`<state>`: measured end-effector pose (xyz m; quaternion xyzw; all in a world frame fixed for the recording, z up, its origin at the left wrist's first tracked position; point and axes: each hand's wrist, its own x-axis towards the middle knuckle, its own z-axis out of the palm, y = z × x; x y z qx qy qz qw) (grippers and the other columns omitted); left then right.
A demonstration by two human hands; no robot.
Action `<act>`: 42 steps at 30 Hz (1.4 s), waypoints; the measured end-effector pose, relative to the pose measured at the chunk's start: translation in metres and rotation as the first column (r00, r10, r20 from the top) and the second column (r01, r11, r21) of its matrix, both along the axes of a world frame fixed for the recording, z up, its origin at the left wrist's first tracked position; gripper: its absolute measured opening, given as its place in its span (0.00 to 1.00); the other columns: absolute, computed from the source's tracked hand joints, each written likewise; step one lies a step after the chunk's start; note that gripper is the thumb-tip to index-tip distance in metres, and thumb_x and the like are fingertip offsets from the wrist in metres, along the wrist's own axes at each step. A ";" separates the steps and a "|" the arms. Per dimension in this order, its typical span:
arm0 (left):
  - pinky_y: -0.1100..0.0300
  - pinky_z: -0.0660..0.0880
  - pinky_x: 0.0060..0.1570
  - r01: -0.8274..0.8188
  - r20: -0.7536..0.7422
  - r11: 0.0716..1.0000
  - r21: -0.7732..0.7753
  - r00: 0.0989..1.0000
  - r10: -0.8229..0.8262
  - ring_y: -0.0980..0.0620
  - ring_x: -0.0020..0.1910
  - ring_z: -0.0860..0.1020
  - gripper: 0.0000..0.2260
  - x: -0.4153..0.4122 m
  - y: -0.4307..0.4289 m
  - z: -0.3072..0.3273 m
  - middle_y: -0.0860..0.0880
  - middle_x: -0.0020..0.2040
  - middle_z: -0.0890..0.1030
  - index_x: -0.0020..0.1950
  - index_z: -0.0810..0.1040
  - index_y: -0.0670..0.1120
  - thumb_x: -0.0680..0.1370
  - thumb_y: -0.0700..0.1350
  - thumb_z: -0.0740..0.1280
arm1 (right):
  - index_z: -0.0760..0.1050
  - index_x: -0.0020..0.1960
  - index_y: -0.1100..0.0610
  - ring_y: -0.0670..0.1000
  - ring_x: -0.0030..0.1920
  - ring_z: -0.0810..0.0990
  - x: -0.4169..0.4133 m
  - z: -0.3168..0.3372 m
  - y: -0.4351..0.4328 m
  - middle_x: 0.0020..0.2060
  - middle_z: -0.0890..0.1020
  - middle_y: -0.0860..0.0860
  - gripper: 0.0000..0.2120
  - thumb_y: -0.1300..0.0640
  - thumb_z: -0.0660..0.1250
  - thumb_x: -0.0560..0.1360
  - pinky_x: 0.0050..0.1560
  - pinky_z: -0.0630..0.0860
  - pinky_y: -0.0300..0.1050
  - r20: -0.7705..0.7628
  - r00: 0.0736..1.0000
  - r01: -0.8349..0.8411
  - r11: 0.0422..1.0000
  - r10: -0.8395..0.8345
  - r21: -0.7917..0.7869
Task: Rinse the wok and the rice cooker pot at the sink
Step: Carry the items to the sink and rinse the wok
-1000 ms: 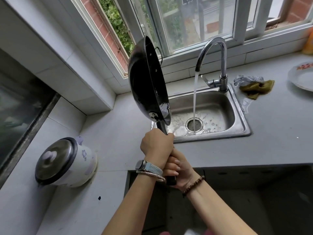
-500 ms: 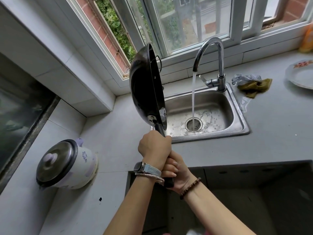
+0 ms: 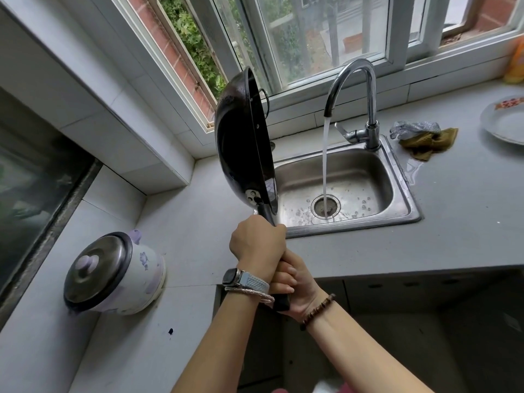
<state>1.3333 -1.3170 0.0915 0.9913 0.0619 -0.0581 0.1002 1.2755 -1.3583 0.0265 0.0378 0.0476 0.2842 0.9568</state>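
A black wok (image 3: 241,143) stands on edge above the left rim of the steel sink (image 3: 408,205), its hollow side turned toward the tap (image 3: 365,89). Both hands grip its black handle: my left hand (image 3: 256,242) higher up, near the wok's body, and my right hand (image 3: 295,287) just below it at the handle's end. Water runs from the tap straight into the drain, to the right of the wok and not touching it. The white rice cooker (image 3: 113,276) with its lid on sits on the counter at the left; its pot is hidden inside.
A green cloth and a steel scourer (image 3: 422,137) lie right of the sink beside a small puddle. A plate (image 3: 504,120) sits at the far right. The window sill and wall corner stand close behind the wok. An open space lies under the counter.
The wok has dropped a little and stays on edge over the sink's left rim. Both hands keep their grip on the handle. The water keeps running.
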 end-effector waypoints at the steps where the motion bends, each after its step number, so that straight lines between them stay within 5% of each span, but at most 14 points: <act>1: 0.58 0.68 0.38 0.001 0.001 1.000 0.001 1.000 -0.001 0.46 0.40 0.74 0.12 0.000 0.000 0.000 0.46 0.44 0.81 0.45 0.78 0.43 0.77 0.52 0.64 | 0.66 0.16 0.59 0.43 0.12 0.57 0.000 0.000 0.000 0.11 0.65 0.48 0.26 0.58 0.83 0.57 0.12 0.61 0.32 0.002 1.000 0.001 1.000 -0.001 -0.005; 5: 0.58 0.67 0.38 0.004 -0.004 1.000 0.014 1.000 -0.004 0.46 0.40 0.73 0.12 0.000 0.000 0.000 0.46 0.45 0.81 0.46 0.78 0.43 0.77 0.52 0.63 | 0.67 0.17 0.59 0.45 0.11 0.65 0.000 -0.001 0.001 0.11 0.66 0.49 0.25 0.58 0.83 0.58 0.12 0.62 0.33 0.007 1.000 0.012 0.999 -0.012 0.032; 11: 0.58 0.67 0.37 0.016 -0.007 0.999 0.039 1.000 -0.016 0.46 0.40 0.73 0.12 -0.001 -0.001 0.002 0.46 0.45 0.81 0.46 0.78 0.43 0.77 0.52 0.63 | 0.68 0.18 0.62 0.44 0.15 0.57 -0.002 0.000 0.002 0.12 0.68 0.52 0.24 0.60 0.79 0.64 0.13 0.65 0.34 -0.008 1.000 -0.003 0.993 0.004 0.121; 18: 0.58 0.67 0.37 0.036 -0.011 0.998 0.057 0.999 -0.035 0.46 0.40 0.73 0.11 -0.003 -0.002 0.004 0.46 0.44 0.80 0.43 0.76 0.44 0.77 0.52 0.63 | 0.69 0.18 0.62 0.45 0.15 0.59 -0.004 -0.002 0.002 0.13 0.69 0.53 0.24 0.60 0.78 0.66 0.14 0.66 0.35 0.010 1.000 0.009 0.990 -0.011 0.139; 24: 0.58 0.68 0.35 0.021 -0.002 1.000 -0.020 1.000 -0.021 0.46 0.41 0.78 0.13 -0.002 -0.002 0.000 0.46 0.42 0.82 0.43 0.80 0.43 0.75 0.51 0.64 | 0.66 0.17 0.58 0.44 0.12 0.65 -0.001 0.001 -0.003 0.12 0.66 0.47 0.25 0.57 0.83 0.58 0.13 0.61 0.32 0.014 0.999 0.030 1.000 -0.030 -0.008; 42: 0.59 0.67 0.33 0.000 0.011 1.000 0.005 1.000 0.000 0.48 0.39 0.77 0.13 -0.002 0.002 0.003 0.49 0.39 0.80 0.41 0.79 0.44 0.76 0.53 0.64 | 0.66 0.18 0.59 0.44 0.12 0.62 -0.002 0.004 0.000 0.12 0.66 0.48 0.25 0.59 0.82 0.59 0.12 0.62 0.32 0.022 1.000 0.000 0.998 -0.002 0.059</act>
